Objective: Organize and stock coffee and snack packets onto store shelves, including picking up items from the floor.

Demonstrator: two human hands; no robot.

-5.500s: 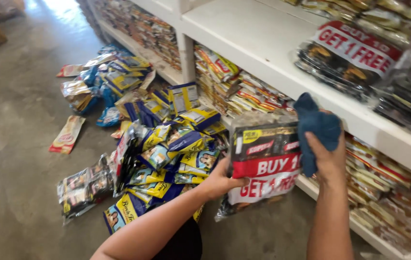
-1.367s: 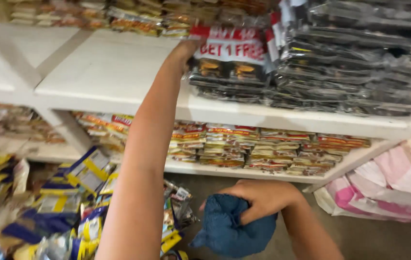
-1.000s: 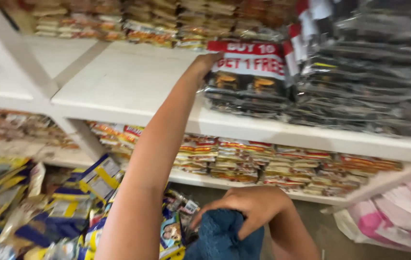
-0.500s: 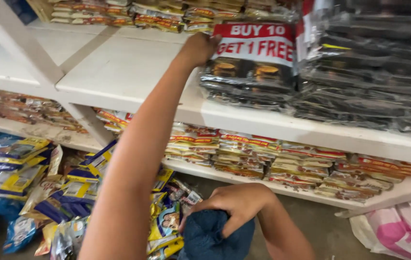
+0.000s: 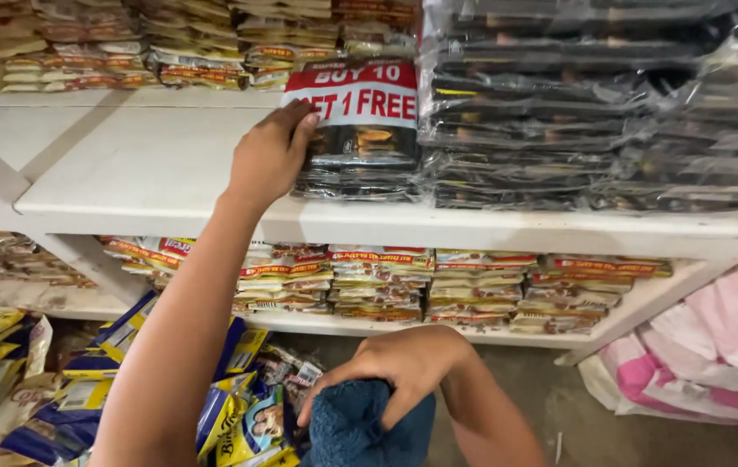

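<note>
Pressing left hand [image 5: 269,156], fingers flat, against pack [image 5: 358,130], now seated on shelf [image 5: 153,173]; right hand [image 5: 403,363] still grips cloth [image 5: 360,428].

both forearms are bare from the frame's lower edge up to the wrists; no sleeve, cuff or glove shows. the left hand [image 5: 269,156] and the right hand [image 5: 403,363] carry no ring, watch, strap or band. fingernails are short and unpainted. no clothing is visible in the head view.
</note>
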